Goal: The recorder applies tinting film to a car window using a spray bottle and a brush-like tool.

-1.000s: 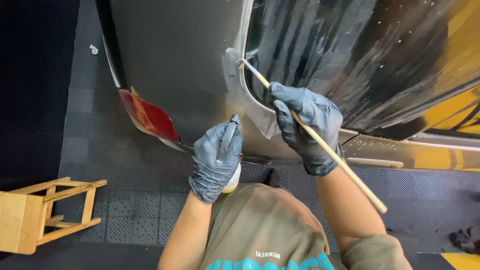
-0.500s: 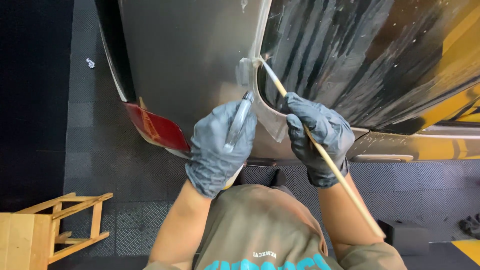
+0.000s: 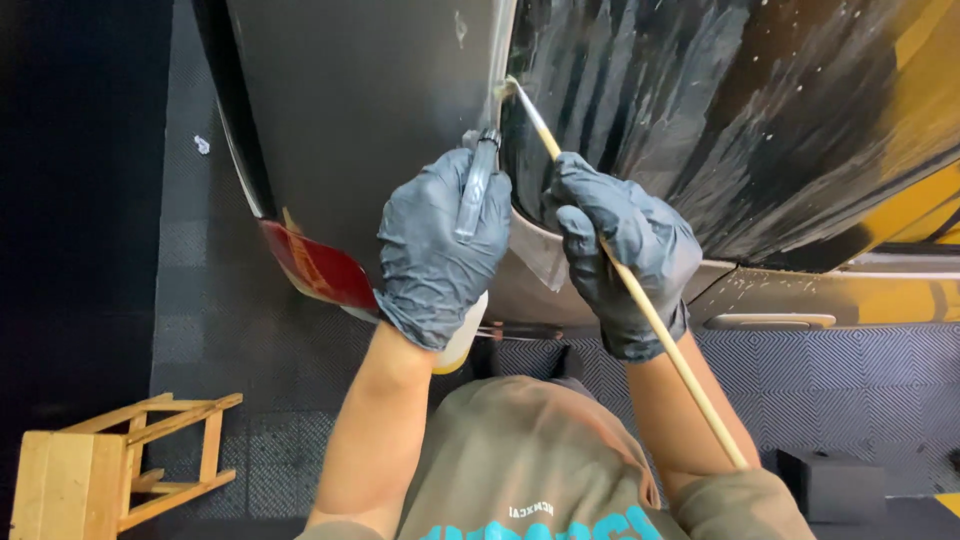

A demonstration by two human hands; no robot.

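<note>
The gloved left hand [image 3: 440,245] grips a spray bottle [image 3: 476,190] — the right hand [image 3: 625,250] holds a long-handled brush [image 3: 640,300], its tip on the car body [image 3: 370,110].

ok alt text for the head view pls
Two hands in dark gloves work at a car body seam: the right hand holds a long wooden-handled brush to the seam, the left hand grips a spray bottle. A wooden stool stands lower left.

floor [image 3: 840,370]: dark textured tiles, grid of squares | stool [image 3: 95,470]: bare wood, stands on the floor at lower left, well apart from the car | scrap [image 3: 202,145]: small and white, lies on the tiles at upper left | box [image 3: 832,485]: dark, sits on the floor at lower right
</note>
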